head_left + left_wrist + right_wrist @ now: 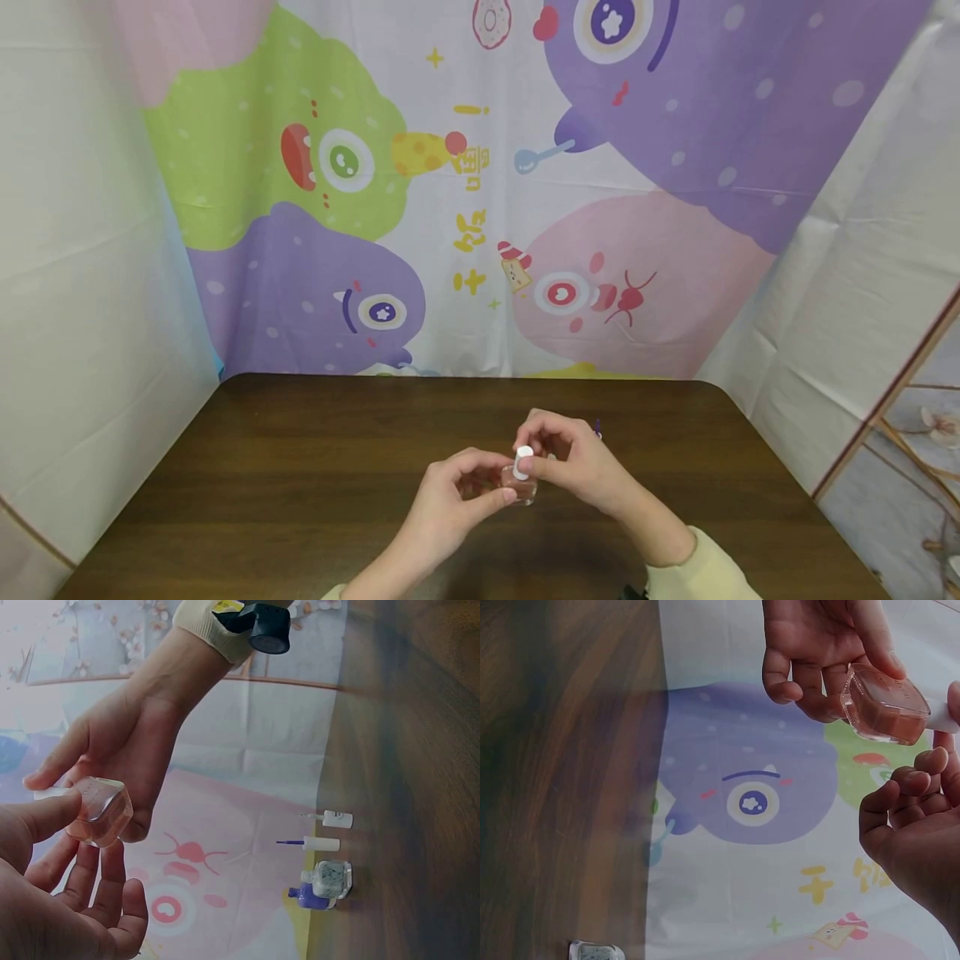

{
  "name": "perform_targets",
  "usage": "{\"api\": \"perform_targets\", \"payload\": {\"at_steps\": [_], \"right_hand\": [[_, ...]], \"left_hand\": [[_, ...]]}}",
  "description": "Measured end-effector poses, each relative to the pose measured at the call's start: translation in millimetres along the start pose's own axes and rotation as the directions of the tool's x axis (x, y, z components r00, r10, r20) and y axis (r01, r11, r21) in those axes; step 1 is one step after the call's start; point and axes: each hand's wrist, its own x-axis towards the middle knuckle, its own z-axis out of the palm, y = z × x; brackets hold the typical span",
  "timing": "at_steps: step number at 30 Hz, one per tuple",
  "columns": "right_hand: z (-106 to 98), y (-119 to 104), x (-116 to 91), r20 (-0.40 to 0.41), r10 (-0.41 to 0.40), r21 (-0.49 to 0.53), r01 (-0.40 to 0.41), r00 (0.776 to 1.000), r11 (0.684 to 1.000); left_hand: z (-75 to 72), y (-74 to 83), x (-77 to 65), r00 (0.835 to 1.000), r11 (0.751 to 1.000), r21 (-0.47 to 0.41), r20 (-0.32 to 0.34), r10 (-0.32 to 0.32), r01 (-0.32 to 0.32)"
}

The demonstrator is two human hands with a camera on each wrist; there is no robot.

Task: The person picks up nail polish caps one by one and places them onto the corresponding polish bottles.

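Observation:
Over the table, my left hand grips a small clear bottle of pinkish-brown nail polish between thumb and fingers. My right hand pinches its white cap from the other side. The cap meets the bottle's neck in the head view. In the right wrist view, the faceted glass of the nail polish bottle shows between both hands, tilted on its side in that picture. The left wrist view has the bottle's base facing the camera, with the cap partly hidden by the left thumb.
Farther off on the dark wooden table stand a purple polish bottle and a glittery grey one. Beside them two white caps stand with brushes upward, one purple brush cap and one clear brush cap. A cartoon curtain hangs behind.

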Motion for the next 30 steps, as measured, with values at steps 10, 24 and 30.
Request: {"api": "perform_targets", "payload": {"at_steps": [10, 24, 30], "right_hand": [[0.0, 3.8, 0.9, -0.007, 0.000, 0.011, 0.000, 1.000, 1.000], [3.0, 3.7, 1.6, -0.006, 0.029, 0.013, -0.029, 1.000, 0.999], [3.5, 4.3, 2.6, -0.012, 0.028, -0.001, -0.028, 1.000, 1.000]], "left_hand": [[1.4, 1.1, 0.7, 1.000, 1.000, 0.004, 0.000, -0.001, 0.001], [3.1, 1.6, -1.4, 0.999, 0.999, 0.002, 0.012, 0.033, -0.033], [2.7, 0.2, -1.2, 0.999, 0.999, -0.004, 0.016, 0.045, -0.045]]}}
